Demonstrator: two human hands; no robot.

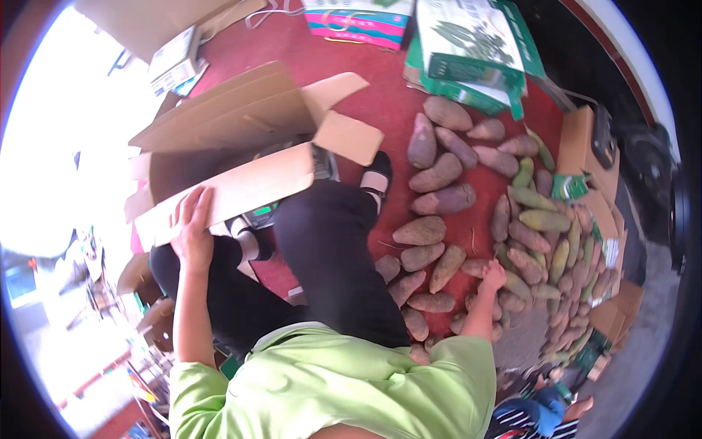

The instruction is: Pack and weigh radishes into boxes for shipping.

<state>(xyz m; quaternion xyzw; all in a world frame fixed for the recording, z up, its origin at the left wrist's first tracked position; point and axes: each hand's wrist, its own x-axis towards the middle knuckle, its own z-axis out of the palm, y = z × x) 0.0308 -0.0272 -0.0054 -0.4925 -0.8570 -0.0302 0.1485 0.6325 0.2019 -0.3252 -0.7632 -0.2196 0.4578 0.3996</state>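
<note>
An open cardboard box [241, 179] stands tilted before my knees, its flaps raised. My left hand [191, 230] grips the near flap, fingers laid over its edge. Beneath that flap, a scale with a lit green display [261, 212] partly shows; the box hides the rest. To my right, my right hand [494, 275] is closed low among thick, sweet-potato-like roots. One brownish root [475, 268] lies right against its fingers; whether the hand holds anything is hidden. Bigger purple-brown roots [443, 198] lie spread on the red floor [373, 285] between my legs and the pile.
A heap of pinkish and green roots [545, 219] fills the right side. At the back stand a green-and-white carton [468, 36] and a colourful printed box [358, 22]. More cardboard [618, 314] lies beyond the heap. Another person's striped clothing [526, 417] shows at lower right.
</note>
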